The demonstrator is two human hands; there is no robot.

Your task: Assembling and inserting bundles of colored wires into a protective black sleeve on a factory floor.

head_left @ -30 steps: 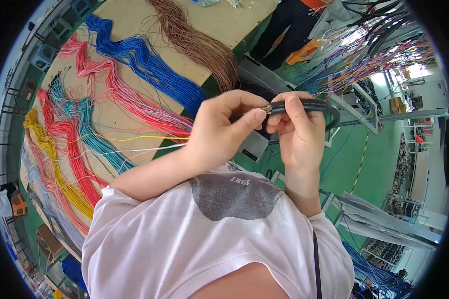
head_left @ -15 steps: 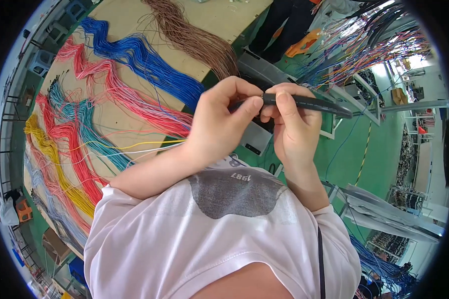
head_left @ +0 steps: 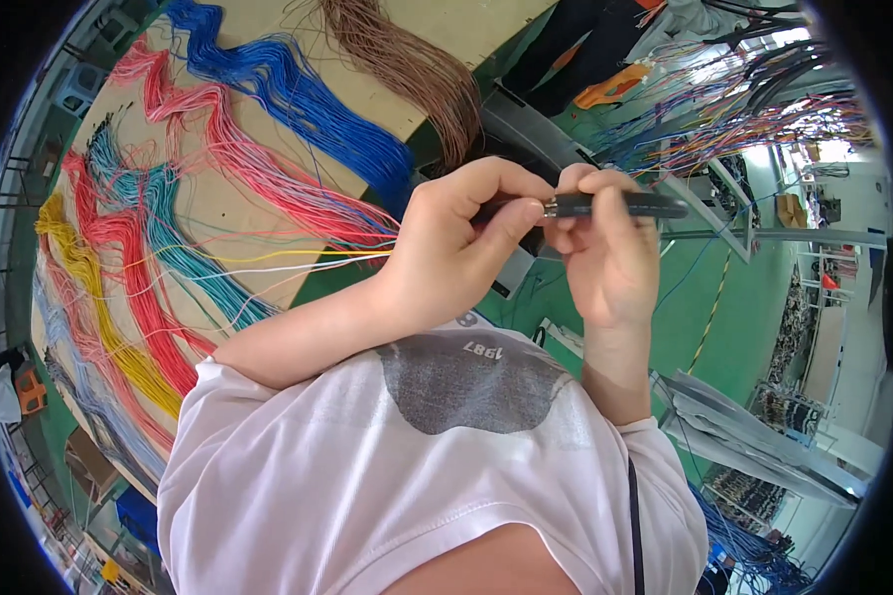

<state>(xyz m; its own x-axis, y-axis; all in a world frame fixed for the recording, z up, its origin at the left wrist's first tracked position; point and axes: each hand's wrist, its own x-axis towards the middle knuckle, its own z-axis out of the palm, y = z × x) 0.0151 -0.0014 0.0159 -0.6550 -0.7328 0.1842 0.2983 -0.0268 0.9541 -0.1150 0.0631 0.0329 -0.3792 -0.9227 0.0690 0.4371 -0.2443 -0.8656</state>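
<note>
In front of my chest I hold a black tube-like sleeve [head_left: 625,205] level between both hands. My left hand [head_left: 456,253] pinches its left end between thumb and fingers. My right hand [head_left: 605,258] grips it just to the right, fingers curled over the top, and the sleeve sticks out past them to the right. A few thin wires, yellow, white and pink [head_left: 298,260], run from the board on the left into my left hand. What lies inside the sleeve is hidden.
A tan work board [head_left: 228,208] on the left carries bundles of blue [head_left: 298,89], pink [head_left: 238,159], teal [head_left: 169,238], red, yellow [head_left: 89,297] and brown wires [head_left: 407,69]. Racks of hanging coloured wires [head_left: 754,109] stand at the upper right over a green floor [head_left: 704,297].
Both hands have shifted slightly right and up with the sleeve, which now lies more level. The grip of each hand looks the same.
</note>
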